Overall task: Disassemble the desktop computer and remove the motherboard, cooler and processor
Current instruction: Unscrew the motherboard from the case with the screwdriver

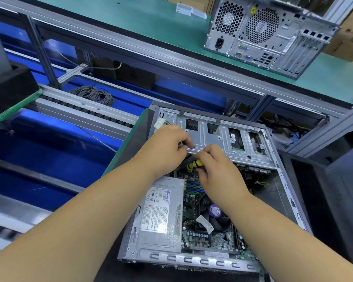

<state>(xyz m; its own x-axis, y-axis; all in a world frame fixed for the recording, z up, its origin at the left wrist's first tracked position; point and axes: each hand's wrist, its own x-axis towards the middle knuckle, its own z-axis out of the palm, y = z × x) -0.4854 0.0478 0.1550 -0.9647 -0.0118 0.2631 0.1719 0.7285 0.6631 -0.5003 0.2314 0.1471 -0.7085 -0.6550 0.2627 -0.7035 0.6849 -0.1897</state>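
Forearms nearest lens, reaching into open desktop case (289, 180) lying on side on counter (130, 143). Motherboard (202, 239) at case floor w/ cooler (214, 212) on top: board thin, stiff, fragile, so hold by edges; cooler heavier, lift by body. Left hand (167, 147) fingers curled, pinching drive cage (222, 139) edge. Right hand (218, 169) fingers curled around yellow-black screwdriver (195, 164), prob. at screw; tip hidden.

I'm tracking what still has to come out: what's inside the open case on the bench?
Inside the open case: power supply, motherboard, cooler fan, drive cage. The right hand grips a yellow-and-black screwdriver; both hands hide the board beneath them. The processor isn't visible.
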